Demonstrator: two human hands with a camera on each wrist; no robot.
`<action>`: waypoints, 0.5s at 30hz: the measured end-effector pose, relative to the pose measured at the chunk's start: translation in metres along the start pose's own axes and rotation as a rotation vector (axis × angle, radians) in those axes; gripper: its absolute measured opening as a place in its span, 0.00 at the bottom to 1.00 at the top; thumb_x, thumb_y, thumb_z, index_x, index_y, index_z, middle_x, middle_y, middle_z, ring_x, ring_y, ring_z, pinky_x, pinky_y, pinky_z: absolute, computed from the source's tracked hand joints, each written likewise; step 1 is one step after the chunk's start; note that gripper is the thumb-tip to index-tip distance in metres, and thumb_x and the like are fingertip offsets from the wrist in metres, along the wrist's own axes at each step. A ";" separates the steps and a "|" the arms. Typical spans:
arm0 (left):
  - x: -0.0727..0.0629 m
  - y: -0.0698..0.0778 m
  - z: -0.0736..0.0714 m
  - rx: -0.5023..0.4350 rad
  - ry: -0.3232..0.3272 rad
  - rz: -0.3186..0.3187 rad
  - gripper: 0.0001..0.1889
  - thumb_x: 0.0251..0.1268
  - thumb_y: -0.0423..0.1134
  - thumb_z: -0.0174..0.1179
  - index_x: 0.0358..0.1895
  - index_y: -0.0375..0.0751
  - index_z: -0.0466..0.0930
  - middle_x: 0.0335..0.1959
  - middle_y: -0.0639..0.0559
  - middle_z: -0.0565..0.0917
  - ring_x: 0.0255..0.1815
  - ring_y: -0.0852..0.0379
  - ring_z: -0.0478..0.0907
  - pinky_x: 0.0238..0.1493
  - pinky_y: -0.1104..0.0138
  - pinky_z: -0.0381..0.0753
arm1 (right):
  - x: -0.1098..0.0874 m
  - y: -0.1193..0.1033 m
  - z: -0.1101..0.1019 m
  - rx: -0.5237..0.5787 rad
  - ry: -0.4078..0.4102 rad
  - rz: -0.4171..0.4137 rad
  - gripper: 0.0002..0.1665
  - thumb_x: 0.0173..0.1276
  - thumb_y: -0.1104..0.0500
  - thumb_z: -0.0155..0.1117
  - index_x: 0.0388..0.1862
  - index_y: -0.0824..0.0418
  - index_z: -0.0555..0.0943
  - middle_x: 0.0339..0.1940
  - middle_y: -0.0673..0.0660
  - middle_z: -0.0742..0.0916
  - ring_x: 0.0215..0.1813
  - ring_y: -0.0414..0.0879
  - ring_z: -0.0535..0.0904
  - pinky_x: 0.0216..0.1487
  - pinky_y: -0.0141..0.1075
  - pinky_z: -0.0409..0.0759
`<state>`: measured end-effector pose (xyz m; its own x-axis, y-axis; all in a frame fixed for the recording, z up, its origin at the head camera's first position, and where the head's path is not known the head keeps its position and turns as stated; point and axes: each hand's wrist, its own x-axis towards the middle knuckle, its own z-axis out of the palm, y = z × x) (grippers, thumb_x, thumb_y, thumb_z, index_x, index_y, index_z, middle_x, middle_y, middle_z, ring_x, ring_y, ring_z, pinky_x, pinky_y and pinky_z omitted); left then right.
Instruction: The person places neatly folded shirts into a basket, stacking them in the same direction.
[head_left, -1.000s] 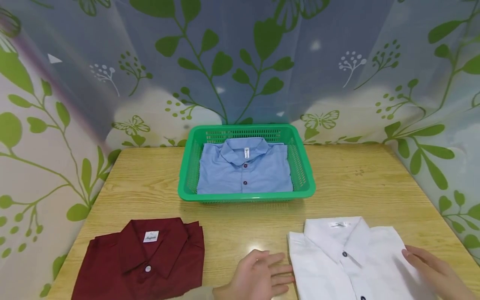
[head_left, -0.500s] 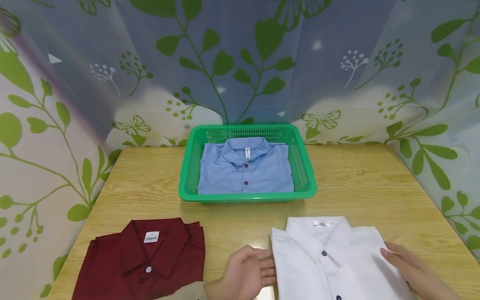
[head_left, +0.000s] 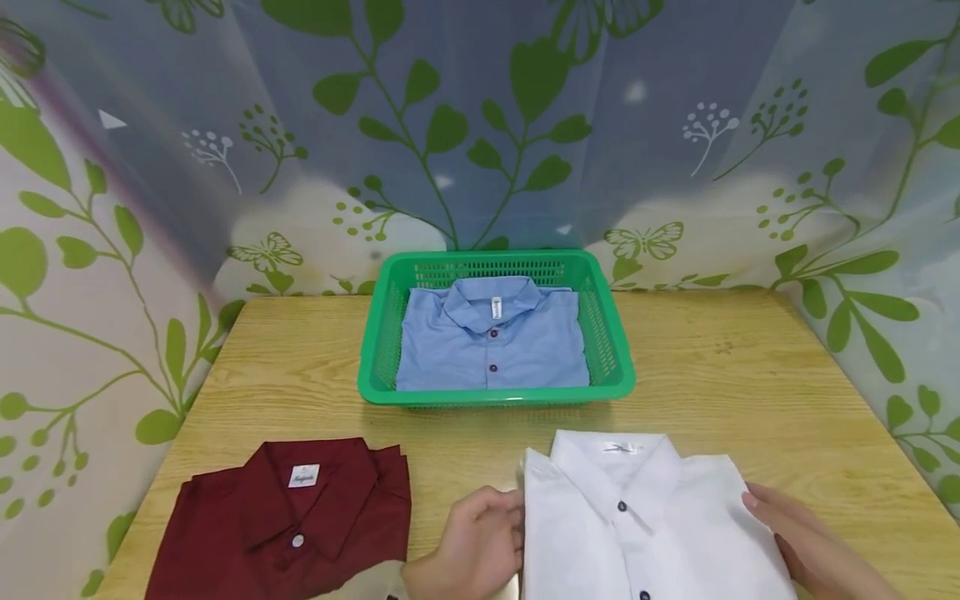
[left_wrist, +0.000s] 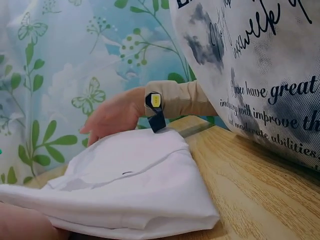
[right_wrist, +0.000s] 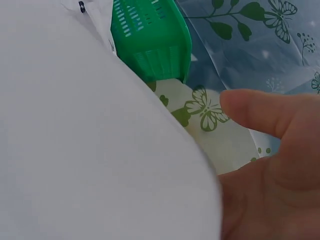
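Note:
A folded white shirt [head_left: 690, 533] with dark buttons lies at the front right in the head view, collar away from me. My left hand [head_left: 480, 542] holds its left edge, with the fingertips partly hidden by the cloth. At the opposite edge my right hand [head_left: 813, 542] grips the shirt, thumb near the top side and fingers passing underneath. In the right wrist view that thumb [right_wrist: 255, 110] stands out beside the cloth, and the other fingers are hidden behind it. From the left wrist view, the white shirt [left_wrist: 135, 185] shows its layered folded edge above the left hand [left_wrist: 25, 222].
A green plastic basket [head_left: 495, 397] stands at the table's back middle, with a folded light blue shirt [head_left: 450, 354] inside. At the front left lies a folded dark red shirt [head_left: 217, 533]. A leaf-patterned curtain [head_left: 300, 192] borders the wooden table [head_left: 712, 367].
The white shirt has shifted left across the table, and both hands have moved left with it. My left fingers, spread a second ago, are now bent at its edge.

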<state>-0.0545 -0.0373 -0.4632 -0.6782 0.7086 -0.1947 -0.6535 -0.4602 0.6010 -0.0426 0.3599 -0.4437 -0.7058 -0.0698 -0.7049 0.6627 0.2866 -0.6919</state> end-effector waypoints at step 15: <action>0.002 -0.010 0.006 0.361 0.353 -0.165 0.48 0.54 0.28 0.56 0.75 0.49 0.36 0.52 0.37 0.74 0.48 0.37 0.82 0.44 0.41 0.81 | 0.004 0.009 0.027 0.274 -0.173 -0.018 0.54 0.78 0.34 0.40 0.79 0.58 0.22 0.79 0.68 0.34 0.74 0.62 0.51 0.66 0.60 0.62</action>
<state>-0.0467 -0.0280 -0.4646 -0.6886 0.5040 -0.5213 -0.6460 -0.0999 0.7567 -0.0330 0.3360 -0.4568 -0.6808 -0.2407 -0.6918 0.7096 0.0175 -0.7044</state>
